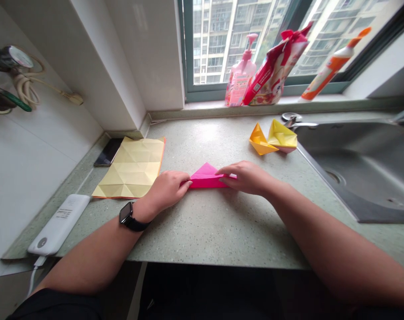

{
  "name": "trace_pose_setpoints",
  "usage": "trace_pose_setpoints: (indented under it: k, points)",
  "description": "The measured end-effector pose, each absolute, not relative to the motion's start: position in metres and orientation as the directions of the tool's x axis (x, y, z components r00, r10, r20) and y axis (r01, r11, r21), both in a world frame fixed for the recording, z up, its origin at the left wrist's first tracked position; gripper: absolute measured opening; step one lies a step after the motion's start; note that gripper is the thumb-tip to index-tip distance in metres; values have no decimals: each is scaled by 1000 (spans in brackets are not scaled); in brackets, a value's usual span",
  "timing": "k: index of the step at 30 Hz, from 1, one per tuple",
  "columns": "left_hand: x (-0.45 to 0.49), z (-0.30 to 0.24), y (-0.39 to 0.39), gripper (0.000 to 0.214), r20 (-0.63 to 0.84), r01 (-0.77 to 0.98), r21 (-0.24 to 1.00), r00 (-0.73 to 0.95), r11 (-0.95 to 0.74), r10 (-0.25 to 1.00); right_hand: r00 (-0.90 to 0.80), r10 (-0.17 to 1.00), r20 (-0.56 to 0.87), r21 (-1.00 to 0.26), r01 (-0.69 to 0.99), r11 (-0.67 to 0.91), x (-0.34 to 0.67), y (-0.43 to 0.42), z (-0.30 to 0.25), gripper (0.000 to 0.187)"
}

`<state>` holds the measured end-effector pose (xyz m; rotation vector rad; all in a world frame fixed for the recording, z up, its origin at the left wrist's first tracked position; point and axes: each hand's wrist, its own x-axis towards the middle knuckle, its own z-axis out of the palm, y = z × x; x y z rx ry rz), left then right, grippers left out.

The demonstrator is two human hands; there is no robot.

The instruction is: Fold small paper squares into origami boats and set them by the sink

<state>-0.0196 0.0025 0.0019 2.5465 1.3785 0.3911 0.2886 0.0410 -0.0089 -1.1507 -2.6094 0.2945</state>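
Now pink folded paper (206,178) lies flat on the counter (215,231), looks light, soft, easily creased; L hand (166,191) and R hand (245,178), fingers together, pinch its ends, best spots to hold.

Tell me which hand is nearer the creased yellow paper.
Left. The left hand sits close to the right edge of the creased yellow paper in the head view; the right hand is farther off, beyond the pink folded paper.
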Motion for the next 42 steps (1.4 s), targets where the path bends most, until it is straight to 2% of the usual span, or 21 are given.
trace_pose_setpoints:
  k: [2, 7, 15, 18, 22, 27, 29, 32, 37, 42]
  points:
    - [-19, 2, 3, 20, 125, 795, 358, 478, -489, 869, -597, 786, 160, -266, 741, 617, 289, 43, -10, 28]
    - [-19, 0, 5, 29, 114, 812, 416, 401, -410, 909, -546, 825, 143, -236, 791, 564, 286, 44, -13, 33]
    - [-23, -9, 13, 33, 165, 834, 343, 400, -433, 901, -526, 838, 144, -214, 811, 545, 283, 43, -18, 32]
    - [-25, -15, 15, 36, 239, 826, 266, 443, -497, 864, -518, 840, 162, -211, 814, 542, 281, 44, -20, 31]
    - [-19, -22, 14, 37, 346, 777, 100, 558, -621, 754, -498, 846, 190, -225, 817, 531, 278, 44, -22, 31]
    - [-6, -28, 8, 32, 339, 595, -33, 762, -803, 552, -494, 848, 195, -238, 815, 529, 277, 46, -25, 28]
    - [-3, -31, 7, 31, 322, 532, -20, 805, -847, 498, -516, 828, 219, -218, 801, 557, 277, 46, -24, 27]
    - [-2, -33, 5, 34, 293, 524, 36, 809, -851, 510, -558, 795, 237, -160, 785, 598, 275, 45, -20, 21]
    - [-2, -33, 5, 37, 258, 541, 94, 798, -836, 545, -547, 827, 134, -150, 813, 562, 264, 38, -16, 4]
    - [-2, -33, 5, 37, 239, 564, 102, 786, -819, 571, -461, 887, 32, -232, 860, 455, 255, 33, -16, 16]
